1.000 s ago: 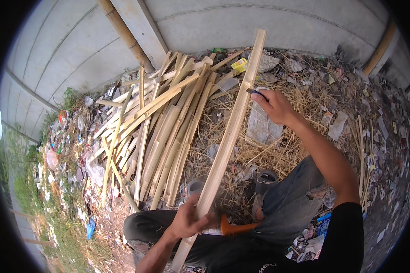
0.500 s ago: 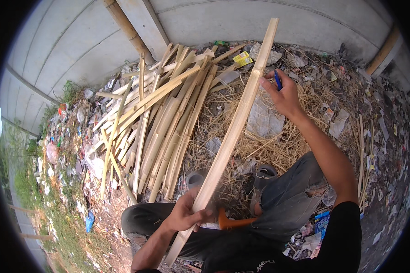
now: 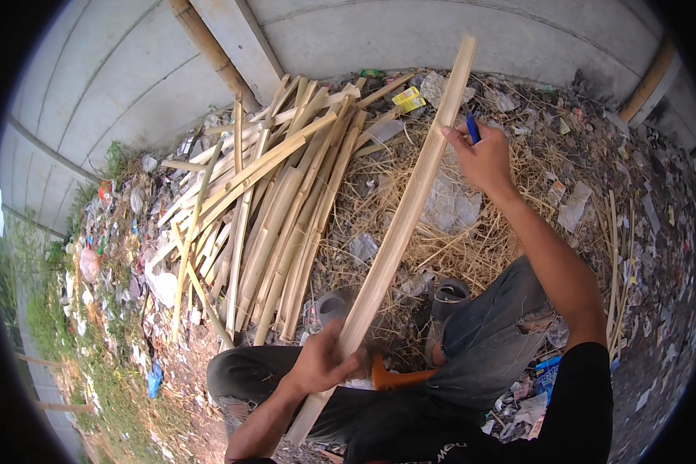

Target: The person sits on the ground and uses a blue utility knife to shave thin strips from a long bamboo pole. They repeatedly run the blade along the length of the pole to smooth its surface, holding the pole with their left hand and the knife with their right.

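Observation:
A long split bamboo slat slants in front of me, its far end near the wall and its near end by my lap. My left hand is closed round its lower part, thumb across the top. Farther up, my right hand touches the slat's right edge with its thumb. A blue pen sticks up from the closed fingers of that hand; its lower part is hidden. Left of the slat lies a heap of split bamboo slats.
An orange curved object rests between my legs, partly hidden. Dry straw-like shavings and litter cover the ground ahead. A grey panel wall with bamboo poles closes the far side. Green plants grow at the left.
The bamboo slat has turned a little about its length and shifted slightly. My right hand has moved slightly, still at its edge with the pen. My left hand's grip stays nearly the same.

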Tool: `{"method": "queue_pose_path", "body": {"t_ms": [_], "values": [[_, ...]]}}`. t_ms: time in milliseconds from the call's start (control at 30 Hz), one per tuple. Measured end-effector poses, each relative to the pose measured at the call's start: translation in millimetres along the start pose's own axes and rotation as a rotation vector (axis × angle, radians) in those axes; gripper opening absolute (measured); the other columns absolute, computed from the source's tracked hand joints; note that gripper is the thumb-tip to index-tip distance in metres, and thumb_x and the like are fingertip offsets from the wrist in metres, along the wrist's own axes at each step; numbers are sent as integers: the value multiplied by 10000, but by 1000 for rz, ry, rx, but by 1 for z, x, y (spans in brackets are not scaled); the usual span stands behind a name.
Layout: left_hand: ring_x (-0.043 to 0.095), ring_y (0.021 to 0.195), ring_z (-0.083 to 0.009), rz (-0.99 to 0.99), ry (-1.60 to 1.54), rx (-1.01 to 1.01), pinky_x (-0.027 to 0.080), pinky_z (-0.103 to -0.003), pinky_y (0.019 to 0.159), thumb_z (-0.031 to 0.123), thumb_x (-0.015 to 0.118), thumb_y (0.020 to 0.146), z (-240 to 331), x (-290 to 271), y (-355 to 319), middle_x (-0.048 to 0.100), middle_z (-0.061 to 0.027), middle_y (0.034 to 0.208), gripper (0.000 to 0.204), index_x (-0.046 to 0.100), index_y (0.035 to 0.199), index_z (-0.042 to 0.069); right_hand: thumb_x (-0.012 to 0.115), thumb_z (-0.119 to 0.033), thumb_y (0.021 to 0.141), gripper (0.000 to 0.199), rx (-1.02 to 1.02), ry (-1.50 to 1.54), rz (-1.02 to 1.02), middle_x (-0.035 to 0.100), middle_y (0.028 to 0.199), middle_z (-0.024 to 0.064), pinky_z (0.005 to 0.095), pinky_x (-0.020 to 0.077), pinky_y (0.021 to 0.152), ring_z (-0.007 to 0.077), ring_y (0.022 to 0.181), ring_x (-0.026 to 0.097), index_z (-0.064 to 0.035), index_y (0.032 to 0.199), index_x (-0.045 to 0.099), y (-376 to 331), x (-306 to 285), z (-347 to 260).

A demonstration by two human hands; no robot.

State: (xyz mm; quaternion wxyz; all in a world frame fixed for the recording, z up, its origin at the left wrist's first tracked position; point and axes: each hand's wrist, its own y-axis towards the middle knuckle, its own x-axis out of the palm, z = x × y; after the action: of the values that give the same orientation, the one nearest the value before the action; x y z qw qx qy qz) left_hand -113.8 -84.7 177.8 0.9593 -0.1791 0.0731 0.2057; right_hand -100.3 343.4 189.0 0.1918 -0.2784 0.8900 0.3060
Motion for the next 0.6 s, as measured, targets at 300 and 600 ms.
{"method": "queue_pose_path", "body": {"t_ms": [300, 600], "values": [[530, 514, -94, -82, -541, -39, 394, -250, 459, 121, 648, 969, 17, -8, -1, 543, -21, 680, 436, 471, 1343, -16, 699, -403, 994, 368, 166, 515, -150, 394, 582, -87, 303, 330, 496, 58, 521, 388, -36, 1011, 684, -2, -50, -41], [432, 384, -96, -64, -854, 9, 358, -237, 400, 221, 569, 978, 18, -22, 3, 433, 7, 502, 602, 425, 1475, -87, 749, -130, 822, 250, -646, 1933, -526, 533, 535, -13, 369, 551, 805, 111, 450, 519, -128, 635, 583, -82, -153, -135]]}}
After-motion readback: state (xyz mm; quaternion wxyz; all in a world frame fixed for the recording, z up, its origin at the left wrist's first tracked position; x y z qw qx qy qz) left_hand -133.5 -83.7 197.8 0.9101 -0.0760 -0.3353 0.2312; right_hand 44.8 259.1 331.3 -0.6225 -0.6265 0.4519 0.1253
